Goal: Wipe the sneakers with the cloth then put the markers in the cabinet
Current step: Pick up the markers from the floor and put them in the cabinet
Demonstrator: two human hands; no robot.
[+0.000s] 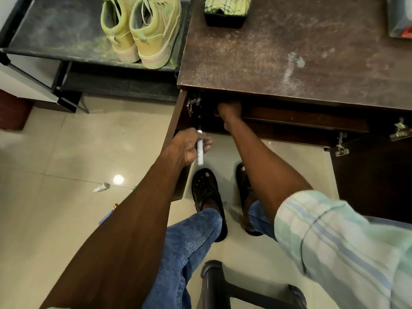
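My left hand grips a white marker just in front of the open brown cabinet, beside its left door. My right hand reaches into the dark cabinet opening under the top; its fingers are hidden inside, so I cannot tell what it holds. A pair of yellow-green sneakers stands on the top shelf of the black shoe rack at the left. On the cabinet top, a yellow-green checked cloth lies in a black tray.
The right cabinet door hangs open. A small white tube and a blue pen-like item lie on the tiled floor at the left. A dark stool stands near my legs. A plastic-wrapped package sits at the cabinet top's right.
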